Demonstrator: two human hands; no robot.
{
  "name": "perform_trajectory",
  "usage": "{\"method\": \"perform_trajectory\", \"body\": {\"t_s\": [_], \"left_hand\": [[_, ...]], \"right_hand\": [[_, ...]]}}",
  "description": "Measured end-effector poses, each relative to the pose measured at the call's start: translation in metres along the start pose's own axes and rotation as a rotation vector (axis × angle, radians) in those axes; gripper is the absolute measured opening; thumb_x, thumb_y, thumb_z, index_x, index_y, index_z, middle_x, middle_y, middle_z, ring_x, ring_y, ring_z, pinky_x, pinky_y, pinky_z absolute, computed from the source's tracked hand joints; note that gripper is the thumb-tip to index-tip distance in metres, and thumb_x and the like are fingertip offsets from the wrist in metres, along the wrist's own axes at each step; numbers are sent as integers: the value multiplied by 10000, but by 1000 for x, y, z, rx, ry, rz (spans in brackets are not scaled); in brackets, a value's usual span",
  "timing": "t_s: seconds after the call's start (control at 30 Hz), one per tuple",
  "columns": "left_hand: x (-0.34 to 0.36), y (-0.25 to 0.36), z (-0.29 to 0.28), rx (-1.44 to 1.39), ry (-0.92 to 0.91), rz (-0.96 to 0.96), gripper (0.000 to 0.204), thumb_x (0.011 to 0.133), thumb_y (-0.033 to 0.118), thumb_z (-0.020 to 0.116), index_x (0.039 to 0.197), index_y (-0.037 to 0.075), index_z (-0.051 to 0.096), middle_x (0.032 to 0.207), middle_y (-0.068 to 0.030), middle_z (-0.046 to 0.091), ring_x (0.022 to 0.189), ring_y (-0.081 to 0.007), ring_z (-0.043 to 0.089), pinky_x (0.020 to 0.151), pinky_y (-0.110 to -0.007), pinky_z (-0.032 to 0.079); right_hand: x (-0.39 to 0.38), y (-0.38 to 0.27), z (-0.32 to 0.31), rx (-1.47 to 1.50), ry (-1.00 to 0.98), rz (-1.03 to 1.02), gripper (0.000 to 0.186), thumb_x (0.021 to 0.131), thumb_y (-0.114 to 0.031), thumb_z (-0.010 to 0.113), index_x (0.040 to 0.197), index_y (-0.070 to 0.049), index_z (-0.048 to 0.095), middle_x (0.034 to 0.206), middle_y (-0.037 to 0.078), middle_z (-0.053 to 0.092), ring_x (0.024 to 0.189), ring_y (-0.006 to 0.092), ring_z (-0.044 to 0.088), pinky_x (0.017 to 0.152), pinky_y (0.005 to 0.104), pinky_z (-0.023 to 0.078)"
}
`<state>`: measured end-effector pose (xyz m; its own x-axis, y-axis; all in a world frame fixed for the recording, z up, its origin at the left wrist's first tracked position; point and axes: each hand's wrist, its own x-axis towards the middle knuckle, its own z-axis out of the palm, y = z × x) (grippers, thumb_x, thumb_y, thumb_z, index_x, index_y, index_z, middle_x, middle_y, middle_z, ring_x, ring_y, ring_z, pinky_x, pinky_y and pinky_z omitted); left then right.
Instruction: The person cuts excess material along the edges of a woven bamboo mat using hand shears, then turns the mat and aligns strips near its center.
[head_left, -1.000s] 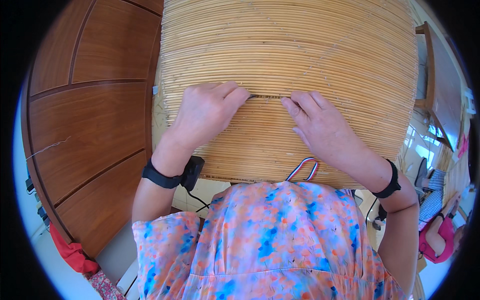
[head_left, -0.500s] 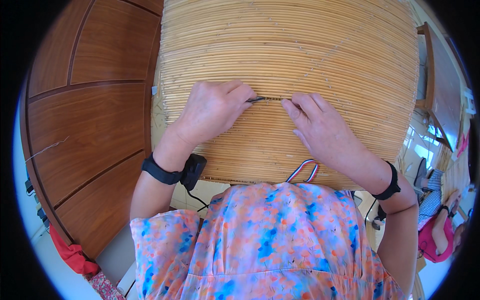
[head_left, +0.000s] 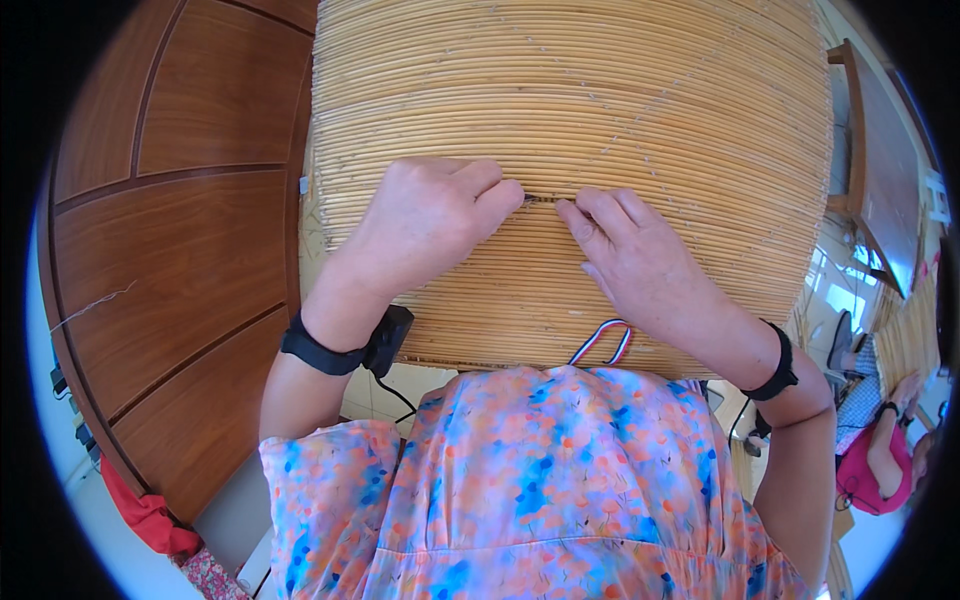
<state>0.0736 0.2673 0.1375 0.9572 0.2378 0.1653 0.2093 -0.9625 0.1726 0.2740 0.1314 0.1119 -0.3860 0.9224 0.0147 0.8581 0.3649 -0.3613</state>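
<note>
A mat of thin yellowish reeds [head_left: 480, 300] laid side by side is spread out in front of me, with rows of small pale ties across it. My left hand [head_left: 430, 215] is closed in a pinch near its middle. A small dark pointed tool [head_left: 529, 198] shows just past those fingertips, mostly hidden. Close by on the right, my right hand [head_left: 632, 240] presses thumb and fingers together at the mat's surface; what they grip is too small to make out. A short dark stretch of reed runs between both hands.
A striped strap loop [head_left: 605, 342] lies on the mat's near edge. Large brown wooden panels [head_left: 210, 230] stand on the left. On the right are a wooden table [head_left: 885, 170] and another person in pink [head_left: 880, 470]. Black bands circle both my wrists; a black box [head_left: 388, 340] is at the left one.
My left hand has shifted slightly right and turned, so its fingers now cover most of the dark tool. My right hand has hardly moved.
</note>
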Motion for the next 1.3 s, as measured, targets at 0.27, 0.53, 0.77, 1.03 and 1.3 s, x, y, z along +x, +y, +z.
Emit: {"method": "perform_trajectory", "body": {"t_s": [0.27, 0.53, 0.77, 1.03, 1.3], "left_hand": [[1, 2, 6, -32, -19, 27, 131, 716, 65, 617, 845, 72, 598, 686, -32, 536, 577, -193, 572, 474, -310, 454], [6, -2, -1, 54, -9, 97, 85, 709, 116, 594, 728, 90, 514, 663, -33, 506, 588, -190, 587, 481, -320, 475], [3, -3, -3, 70, -33, 81, 132, 695, 77, 608, 824, 80, 582, 654, -25, 491, 579, -178, 564, 466, -304, 444], [6, -6, 0, 31, -72, 134, 103, 705, 82, 600, 803, 87, 567, 656, -26, 491, 579, -187, 562, 467, -314, 445], [8, -7, 2, 37, -32, 130, 99, 715, 86, 607, 808, 83, 577, 658, -28, 490, 579, -184, 562, 465, -308, 448]], "right_hand": [[-2, 0, 0, -48, -33, -10, 550, 729, -115, 680, 1227, 47, 513, 1174, 132, 491, 1046, 269, 484, 955, 332, 419], [-1, 1, 3, -78, 103, -53, 433, 778, -88, 526, 1184, 62, 524, 1082, 106, 505, 958, 230, 497, 816, 311, 487], [-2, 1, 1, -29, -34, 8, 582, 724, -128, 696, 1242, 38, 491, 1175, 134, 481, 1053, 271, 479, 953, 334, 421], [-3, 3, 1, -37, -16, -21, 579, 722, -124, 692, 1236, 53, 495, 1161, 137, 485, 1042, 269, 482, 949, 330, 423], [-2, 3, 2, -45, 101, -41, 451, 763, -71, 531, 1190, 72, 522, 1088, 114, 506, 963, 243, 496, 842, 315, 480]]}}
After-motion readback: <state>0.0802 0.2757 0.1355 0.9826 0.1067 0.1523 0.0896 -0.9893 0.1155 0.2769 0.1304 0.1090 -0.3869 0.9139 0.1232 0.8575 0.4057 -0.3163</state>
